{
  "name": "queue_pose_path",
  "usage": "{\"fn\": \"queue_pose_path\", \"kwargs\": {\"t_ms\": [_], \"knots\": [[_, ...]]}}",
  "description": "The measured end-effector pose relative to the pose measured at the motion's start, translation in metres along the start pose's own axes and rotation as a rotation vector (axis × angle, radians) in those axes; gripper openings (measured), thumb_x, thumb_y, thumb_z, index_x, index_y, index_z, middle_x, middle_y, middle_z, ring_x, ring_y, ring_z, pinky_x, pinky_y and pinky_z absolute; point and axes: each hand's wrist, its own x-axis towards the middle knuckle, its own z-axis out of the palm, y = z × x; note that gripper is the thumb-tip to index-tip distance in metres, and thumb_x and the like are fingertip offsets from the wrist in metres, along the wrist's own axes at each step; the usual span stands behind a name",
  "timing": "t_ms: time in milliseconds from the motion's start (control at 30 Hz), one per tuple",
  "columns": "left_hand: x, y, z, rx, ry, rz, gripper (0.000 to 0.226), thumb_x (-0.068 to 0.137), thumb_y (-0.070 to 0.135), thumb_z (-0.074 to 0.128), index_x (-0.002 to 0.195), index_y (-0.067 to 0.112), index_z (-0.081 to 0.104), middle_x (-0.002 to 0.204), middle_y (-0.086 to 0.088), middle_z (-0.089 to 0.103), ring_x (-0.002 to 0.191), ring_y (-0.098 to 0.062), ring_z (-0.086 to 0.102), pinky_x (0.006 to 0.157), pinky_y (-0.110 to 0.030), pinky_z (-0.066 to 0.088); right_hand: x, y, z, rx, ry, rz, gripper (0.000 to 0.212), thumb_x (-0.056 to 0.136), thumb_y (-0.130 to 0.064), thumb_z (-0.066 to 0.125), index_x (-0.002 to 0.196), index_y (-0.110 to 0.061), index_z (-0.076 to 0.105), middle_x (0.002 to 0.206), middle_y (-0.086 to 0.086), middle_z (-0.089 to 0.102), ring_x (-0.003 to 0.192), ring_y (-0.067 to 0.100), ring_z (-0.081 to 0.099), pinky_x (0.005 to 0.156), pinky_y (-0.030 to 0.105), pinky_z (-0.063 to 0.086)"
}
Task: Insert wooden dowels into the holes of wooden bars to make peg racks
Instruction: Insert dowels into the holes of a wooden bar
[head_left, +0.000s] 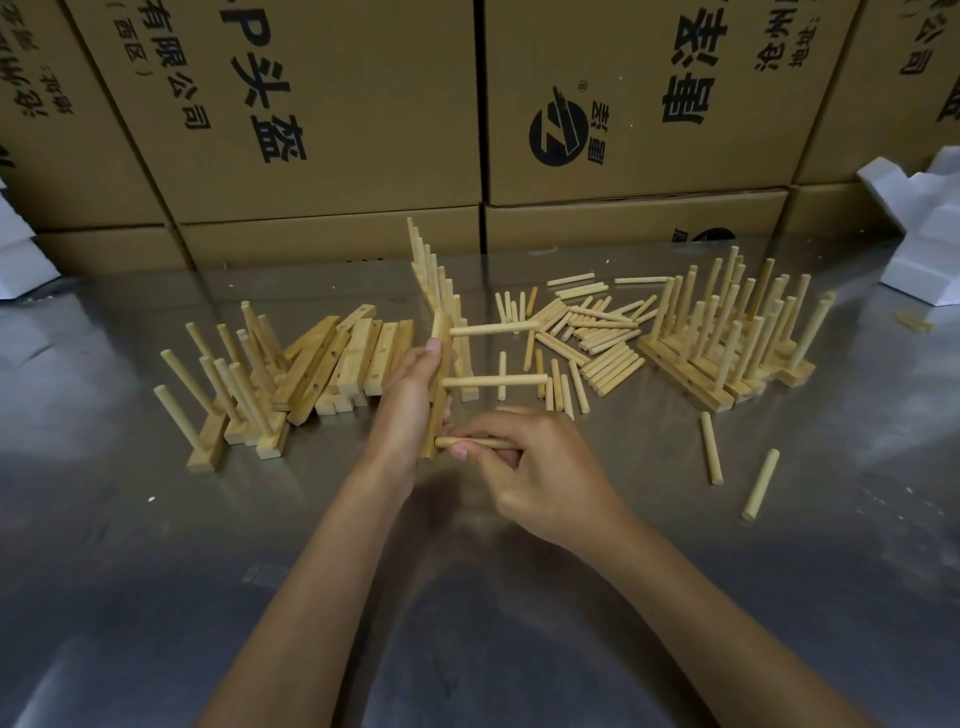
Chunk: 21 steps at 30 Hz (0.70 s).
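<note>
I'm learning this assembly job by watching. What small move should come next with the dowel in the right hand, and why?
Probably push it straight left, into the bar. The left hand holds the bar on end with two dowels already seated above; the right hand grips the third dowel with its tip at the bar's lower hole.

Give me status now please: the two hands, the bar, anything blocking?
Left hand grips bar upright, two dowels already in. Right hand pinches third dowel, tip at bar's lower end. Nothing in the way.
</note>
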Motion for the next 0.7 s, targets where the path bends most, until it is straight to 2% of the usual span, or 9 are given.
{"fn": "queue_pose_path", "kwargs": {"t_ms": [133, 233, 333, 533, 700], "knots": [[-0.0011, 0.0009, 0.0026, -0.045, -0.038, 0.023, 0.032, 0.104, 0.045, 0.043, 0.102, 0.02, 0.064, 0.052, 0.009, 0.047, 0.046, -0.007, 0.043, 0.043, -0.021, 0.037, -0.0003, -0.001, -0.0013, -0.016, 0.03, -0.052, 0.014, 0.088, -0.02, 0.068, 0.098, -0.022, 0.077, 0.079, -0.019, 0.065, 0.066, -0.007, 0.054, 0.062, 0.01, 0.038], [-0.0022, 0.001, 0.0029, -0.026, -0.042, 0.044, 0.033, 0.105, 0.044, 0.041, 0.1, 0.02, 0.063, 0.05, 0.008, 0.047, 0.046, -0.007, 0.042, 0.043, -0.021, 0.036, -0.0006, -0.0014, -0.002, -0.085, 0.029, -0.11, 0.012, 0.089, -0.02, 0.066, 0.096, -0.022, 0.076, 0.077, -0.011, 0.066, 0.063, 0.003, 0.052, 0.056, 0.029, 0.046], [-0.0025, 0.0017, 0.0031, 0.009, -0.036, 0.051, 0.034, 0.105, 0.043, 0.039, 0.098, 0.021, 0.063, 0.051, 0.008, 0.047, 0.046, -0.007, 0.043, 0.045, -0.021, 0.037, -0.001, -0.0001, -0.0029, -0.168, 0.006, -0.14, 0.013, 0.09, -0.023, 0.063, 0.098, -0.025, 0.073, 0.079, -0.008, 0.065, 0.063, 0.01, 0.055, 0.053, 0.037, 0.048], [-0.0049, 0.002, 0.003, -0.034, -0.055, 0.003, 0.034, 0.106, 0.041, 0.04, 0.098, 0.02, 0.065, 0.051, 0.007, 0.047, 0.046, -0.007, 0.044, 0.045, -0.019, 0.038, -0.0004, -0.0005, -0.0041, -0.168, -0.018, -0.167, 0.014, 0.09, -0.022, 0.064, 0.098, -0.026, 0.073, 0.076, -0.01, 0.061, 0.062, 0.005, 0.046, 0.052, 0.034, 0.045], [-0.0068, 0.0028, 0.0071, -0.026, -0.063, 0.056, 0.034, 0.106, 0.042, 0.038, 0.102, 0.02, 0.064, 0.051, 0.008, 0.043, 0.045, -0.007, 0.041, 0.043, -0.019, 0.035, -0.0007, -0.0014, -0.0012, -0.01, 0.007, -0.076, 0.01, 0.087, -0.02, 0.063, 0.09, -0.021, 0.073, 0.082, -0.01, 0.072, 0.071, 0.007, 0.066, 0.062, 0.034, 0.053]]}}
